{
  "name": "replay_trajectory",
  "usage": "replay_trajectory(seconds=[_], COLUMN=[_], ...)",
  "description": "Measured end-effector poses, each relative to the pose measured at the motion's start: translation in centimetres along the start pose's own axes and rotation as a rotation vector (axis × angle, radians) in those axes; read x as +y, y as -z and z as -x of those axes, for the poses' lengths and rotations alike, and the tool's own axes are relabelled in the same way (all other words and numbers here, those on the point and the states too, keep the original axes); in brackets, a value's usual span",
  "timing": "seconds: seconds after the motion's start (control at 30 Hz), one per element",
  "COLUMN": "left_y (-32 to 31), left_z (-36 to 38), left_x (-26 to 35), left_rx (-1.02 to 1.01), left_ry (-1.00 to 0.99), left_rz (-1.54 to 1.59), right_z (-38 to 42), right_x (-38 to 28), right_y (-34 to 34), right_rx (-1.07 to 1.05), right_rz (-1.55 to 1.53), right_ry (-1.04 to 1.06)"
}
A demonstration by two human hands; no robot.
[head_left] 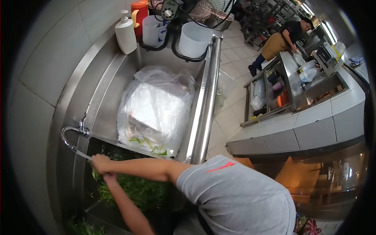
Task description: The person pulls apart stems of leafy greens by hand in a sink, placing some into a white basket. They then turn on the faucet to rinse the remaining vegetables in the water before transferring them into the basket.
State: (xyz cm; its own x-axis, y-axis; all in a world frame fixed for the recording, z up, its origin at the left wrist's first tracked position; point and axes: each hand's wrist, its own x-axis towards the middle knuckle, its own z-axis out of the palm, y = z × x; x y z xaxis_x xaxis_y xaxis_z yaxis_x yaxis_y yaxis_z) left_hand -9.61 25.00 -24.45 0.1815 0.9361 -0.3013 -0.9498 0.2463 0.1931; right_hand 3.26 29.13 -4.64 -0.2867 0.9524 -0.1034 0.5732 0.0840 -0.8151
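My right hand (101,163) is closed at the water stream (84,155) under the curved metal faucet (69,137). Some green leaves (95,173) stick out beneath its fingers. Just below it, my left hand (110,178) touches it or lies very close, its fingers mostly hidden. Both hands are over a dark sink basin, where a mass of loose leafy greens (135,190) spreads below my forearms. In the adjoining basin lies a large clear plastic bag (154,107) with pale contents and several green stems at its near edge.
A white pump bottle (125,35), a red container (139,15) and two white tubs (195,39) stand beyond the basin, near a fan (169,13). The sink's metal rim (203,105) runs beside the tiled floor. Farther right, a person (280,41) in a tan apron works at a counter.
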Motion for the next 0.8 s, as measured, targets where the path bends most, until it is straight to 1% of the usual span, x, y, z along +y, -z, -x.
replay_trajectory(seconds=[0.03, 0.07, 0.1, 0.13, 0.17, 0.2, 0.23, 0.27, 0.3, 0.33, 0.37, 0.4, 0.43, 0.47, 0.5, 0.53, 0.57, 0.6, 0.63, 0.67, 0.7, 0.73, 0.77, 0.8], left_y=[-0.2, -4.9, -9.7, -11.1, -11.1, -10.8, -14.3, -15.7, -16.0, -13.8, -16.2, -17.9, -17.3, -16.8, -19.9, -20.7, -20.6, -20.3, -19.4, -20.6, -21.6, -20.6, -25.9, -25.4], left_z=[-0.1, 0.9, 2.8, 4.4, 5.8, 6.0, 6.1, 5.4, 4.3, 2.6, 2.4, 2.4, 1.5, 0.3, 0.8, 0.5, 0.2, -0.7, -2.7, -2.5, -2.3, -3.3, 0.8, 1.0], left_x=[-0.6, -1.7, -1.9, -1.2, 1.5, 2.5, 0.7, 0.3, -0.5, 0.9, 0.2, -1.2, -1.0, -1.1, -2.6, -3.2, -3.4, -3.5, -3.6, -4.4, -5.2, -5.1, -7.1, -6.3], left_rx=[-0.220, 0.257, 0.742, 0.849, 0.708, 0.759, 0.784, 0.738, 0.598, 0.500, 0.601, 0.553, 0.554, 0.566, 0.691, 0.725, 0.652, 0.647, 0.500, 0.511, 0.524, 0.401, 0.403, 0.304], left_ry=[0.111, -0.004, -0.121, -0.228, -0.159, -0.247, -0.387, -0.447, -0.527, -0.512, -0.618, -0.711, -0.738, -0.769, -0.820, -0.811, -0.933, -0.834, -0.859, -0.696, -0.533, -0.531, -0.273, -0.229], left_rz=[0.077, -0.118, -0.314, -0.713, -0.979, -1.135, -1.102, -1.305, -1.219, -1.305, -1.697, -1.610, -1.693, -1.804, -1.974, -1.981, -1.922, -2.033, -2.207, -2.206, -2.204, -1.866, -1.587, -1.581], right_z=[-0.6, -0.8, -0.6, -0.2, -0.1, -0.4, -0.5, 0.5, 1.4, 2.2, 2.7, 3.0, 3.1, 3.1, 3.9, 4.2, 4.3, 3.2, 2.6, 1.4, 0.7, 0.0, -0.3, -0.5], right_x=[-0.1, -0.1, 0.0, 0.2, 0.0, -1.0, -1.7, -1.7, -1.8, -1.8, -1.2, 0.1, 1.2, 1.7, 0.9, 0.9, 1.5, 2.5, 4.7, 5.3, 5.6, 5.3, 5.4, 5.1], right_y=[1.2, 2.2, 3.1, 3.6, 4.2, 4.4, 4.2, 3.7, 3.5, 3.6, 3.6, 3.6, 3.6, 3.6, 4.5, 4.3, 4.2, 3.1, 1.6, 2.0, 3.6, 4.7, 6.2, 8.0], right_rx=[0.041, 0.047, -0.192, -0.443, -0.317, -0.309, -0.301, -0.313, -0.358, -0.397, -0.398, -0.344, -0.286, -0.215, -0.107, 0.051, 0.130, 0.110, 0.135, 0.014, -0.176, -0.352, -0.538, -0.685], right_rz=[0.123, 0.124, 0.106, 0.088, 0.098, 0.243, 0.393, 0.387, 0.390, 0.396, 0.394, 0.246, 0.098, 0.032, 0.109, 0.061, 0.029, 0.016, 0.148, 0.063, -0.136, -0.345, -0.545, -0.643], right_ry=[-0.030, -0.032, 0.043, 0.121, 0.136, 0.060, -0.011, -0.011, -0.008, -0.003, -0.003, 0.051, 0.106, 0.088, 0.088, 0.062, 0.093, 0.093, 0.226, 0.241, 0.211, 0.181, 0.096, 0.052])
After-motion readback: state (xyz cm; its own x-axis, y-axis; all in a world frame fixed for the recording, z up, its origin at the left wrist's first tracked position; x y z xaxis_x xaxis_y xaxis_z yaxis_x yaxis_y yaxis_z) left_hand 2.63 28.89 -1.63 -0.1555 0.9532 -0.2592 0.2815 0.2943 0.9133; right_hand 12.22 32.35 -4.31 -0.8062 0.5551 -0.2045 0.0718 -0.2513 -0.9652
